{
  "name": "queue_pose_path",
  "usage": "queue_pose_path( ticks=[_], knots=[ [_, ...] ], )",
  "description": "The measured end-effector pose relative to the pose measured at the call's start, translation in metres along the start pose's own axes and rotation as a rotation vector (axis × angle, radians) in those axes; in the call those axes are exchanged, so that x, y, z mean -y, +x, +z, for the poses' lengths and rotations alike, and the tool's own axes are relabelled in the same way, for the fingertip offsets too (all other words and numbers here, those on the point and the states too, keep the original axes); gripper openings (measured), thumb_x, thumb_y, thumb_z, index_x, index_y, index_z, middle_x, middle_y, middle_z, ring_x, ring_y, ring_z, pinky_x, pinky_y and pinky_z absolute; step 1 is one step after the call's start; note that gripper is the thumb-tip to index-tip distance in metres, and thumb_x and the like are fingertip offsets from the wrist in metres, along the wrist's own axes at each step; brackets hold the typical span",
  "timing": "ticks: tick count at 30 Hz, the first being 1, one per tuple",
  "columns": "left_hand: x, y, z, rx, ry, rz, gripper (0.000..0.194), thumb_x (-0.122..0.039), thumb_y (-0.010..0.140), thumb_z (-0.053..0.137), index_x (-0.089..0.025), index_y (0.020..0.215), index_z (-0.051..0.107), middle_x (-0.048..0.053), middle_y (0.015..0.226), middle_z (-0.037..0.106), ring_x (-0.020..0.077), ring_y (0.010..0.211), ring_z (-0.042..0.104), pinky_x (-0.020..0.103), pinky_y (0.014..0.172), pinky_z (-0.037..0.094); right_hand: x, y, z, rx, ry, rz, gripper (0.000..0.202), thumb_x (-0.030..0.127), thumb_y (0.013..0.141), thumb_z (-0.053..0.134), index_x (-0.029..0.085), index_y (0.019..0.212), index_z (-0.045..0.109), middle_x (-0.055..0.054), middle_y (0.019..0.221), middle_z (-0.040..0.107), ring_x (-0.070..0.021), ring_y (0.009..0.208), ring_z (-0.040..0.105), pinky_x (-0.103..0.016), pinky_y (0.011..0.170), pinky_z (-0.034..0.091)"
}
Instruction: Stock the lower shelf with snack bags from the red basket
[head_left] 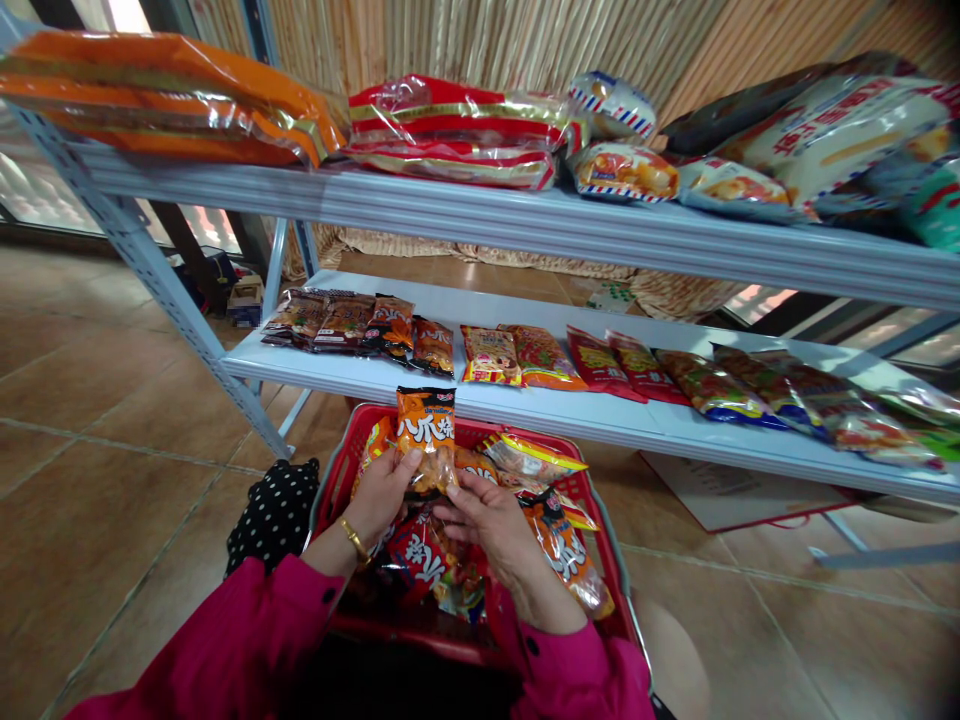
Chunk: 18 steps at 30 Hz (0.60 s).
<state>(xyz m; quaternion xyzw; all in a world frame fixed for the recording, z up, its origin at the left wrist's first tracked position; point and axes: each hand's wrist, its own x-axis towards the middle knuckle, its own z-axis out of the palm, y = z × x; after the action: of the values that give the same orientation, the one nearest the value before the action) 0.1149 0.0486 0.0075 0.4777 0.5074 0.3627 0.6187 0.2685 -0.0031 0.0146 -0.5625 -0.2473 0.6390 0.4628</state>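
Observation:
An orange snack bag with a black top edge (pixel 426 430) is held upright above the red basket (pixel 480 650). My left hand (pixel 382 495) grips its lower left side, thumb on the front. At its lower right corner, my right hand (pixel 480 515) pinches the bag, with the other fingers partly spread. Inside the basket lie several snack bags, among them a red one (pixel 424 560) below my hands, an orange one (pixel 566 555) on the right and a yellow-and-white one (pixel 532 458) near the back rim.
Just beyond the basket, the lower white shelf (pixel 352 372) bears a row of snack bags, with two brown-and-orange ones (pixel 433 346) at its left part. Larger packs, including an orange one (pixel 165 100), lie on the upper shelf (pixel 450 215). A metal post (pixel 172 290) stands left.

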Motion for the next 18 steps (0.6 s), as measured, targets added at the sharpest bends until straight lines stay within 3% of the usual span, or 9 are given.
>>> queue_pose_path(
  ticks=[8, 18],
  knots=[
    [-0.004, 0.000, -0.002, -0.008, -0.034, -0.130, 0.046, -0.061, 0.078, 0.056, -0.016, 0.085, 0.057, -0.003, 0.058, 0.052, 0.0063, 0.040, 0.041, 0.017, 0.034, 0.026, -0.006, 0.001, -0.010, 0.111, 0.059, -0.035, 0.048, 0.035, 0.060, 0.085, 0.020, 0.102, 0.069, -0.003, 0.084, 0.075, -0.0134, 0.070, 0.072, -0.022, 0.064, 0.056],
    [-0.003, -0.001, -0.005, 0.062, -0.105, -0.142, 0.044, -0.061, 0.076, 0.059, -0.017, 0.082, 0.056, -0.003, 0.060, 0.053, 0.0060, 0.041, 0.041, 0.016, 0.034, 0.025, -0.003, 0.000, -0.014, 0.165, 0.100, -0.031, 0.055, 0.023, 0.057, 0.086, 0.019, 0.107, 0.066, -0.004, 0.088, 0.076, -0.0157, 0.074, 0.073, -0.025, 0.069, 0.056]
  ],
)
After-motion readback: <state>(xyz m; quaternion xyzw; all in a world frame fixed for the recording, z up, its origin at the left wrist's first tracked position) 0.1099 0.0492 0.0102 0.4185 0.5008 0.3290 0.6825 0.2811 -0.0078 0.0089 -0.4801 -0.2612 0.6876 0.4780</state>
